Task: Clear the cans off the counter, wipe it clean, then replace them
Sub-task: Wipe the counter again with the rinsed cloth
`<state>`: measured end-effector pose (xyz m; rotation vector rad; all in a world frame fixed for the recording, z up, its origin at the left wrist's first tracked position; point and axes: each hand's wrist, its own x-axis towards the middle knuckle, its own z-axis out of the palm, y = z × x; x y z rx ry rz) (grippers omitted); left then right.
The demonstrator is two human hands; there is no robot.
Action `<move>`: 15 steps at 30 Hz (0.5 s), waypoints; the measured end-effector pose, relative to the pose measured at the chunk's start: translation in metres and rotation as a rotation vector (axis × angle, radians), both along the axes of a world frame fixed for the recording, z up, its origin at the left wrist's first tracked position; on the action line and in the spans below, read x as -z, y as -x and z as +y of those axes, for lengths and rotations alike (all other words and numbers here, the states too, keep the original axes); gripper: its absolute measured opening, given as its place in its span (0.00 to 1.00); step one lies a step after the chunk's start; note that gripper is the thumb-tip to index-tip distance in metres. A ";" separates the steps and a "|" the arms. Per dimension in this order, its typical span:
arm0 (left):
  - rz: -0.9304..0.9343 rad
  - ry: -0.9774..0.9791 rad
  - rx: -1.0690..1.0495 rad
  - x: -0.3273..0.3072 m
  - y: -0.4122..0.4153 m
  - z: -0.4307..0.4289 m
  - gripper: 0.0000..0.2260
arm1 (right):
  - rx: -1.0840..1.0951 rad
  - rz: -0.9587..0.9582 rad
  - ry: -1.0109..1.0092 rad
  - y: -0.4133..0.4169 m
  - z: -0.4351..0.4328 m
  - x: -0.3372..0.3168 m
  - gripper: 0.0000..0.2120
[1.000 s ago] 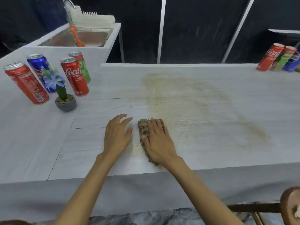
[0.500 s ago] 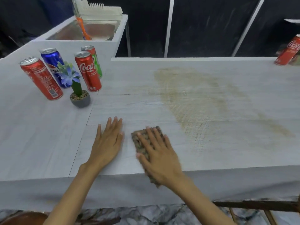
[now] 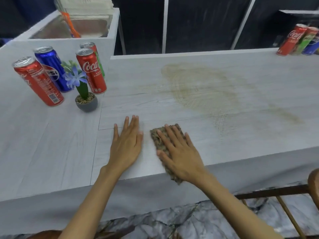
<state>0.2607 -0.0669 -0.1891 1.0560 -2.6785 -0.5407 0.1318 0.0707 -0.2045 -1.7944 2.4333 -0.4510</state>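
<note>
My right hand [image 3: 179,153] presses flat on a brown speckled cloth [image 3: 158,137] near the front edge of the pale counter [image 3: 172,104]. My left hand [image 3: 126,144] rests flat beside it, fingers apart, holding nothing. A wide brownish smear [image 3: 198,87] lies on the counter beyond the cloth. At the far left stand a red cola can [image 3: 38,81], a blue Pepsi can [image 3: 51,68], a second red Coca-Cola can [image 3: 91,71] and a green can [image 3: 99,58] partly hidden behind it. Three more cans [image 3: 300,40] stand at the far right corner.
A small grey pot with a blue artificial flower [image 3: 84,94] stands in front of the left cans. Behind them is a raised white box holding a metal sink [image 3: 74,26]. A wooden chair [image 3: 284,195] sits below the counter's front edge at right.
My right hand slid the cloth back toward the front edge and slightly left, away from the smear. My left hand stayed flat beside it. The view shifted.
</note>
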 end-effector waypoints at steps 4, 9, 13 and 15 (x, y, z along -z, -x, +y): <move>-0.024 0.010 0.065 -0.001 0.010 0.013 0.24 | 0.340 -0.008 -0.152 0.103 0.054 -0.013 0.28; -0.022 -0.018 0.102 0.001 0.041 0.032 0.23 | 0.539 -0.057 -0.162 0.105 0.002 -0.019 0.29; -0.024 -0.045 0.140 -0.002 0.074 0.041 0.23 | 0.206 0.024 -0.070 0.054 0.012 -0.002 0.28; -0.031 -0.058 0.178 -0.004 0.094 0.050 0.24 | 0.227 0.035 -0.061 0.077 0.051 0.000 0.27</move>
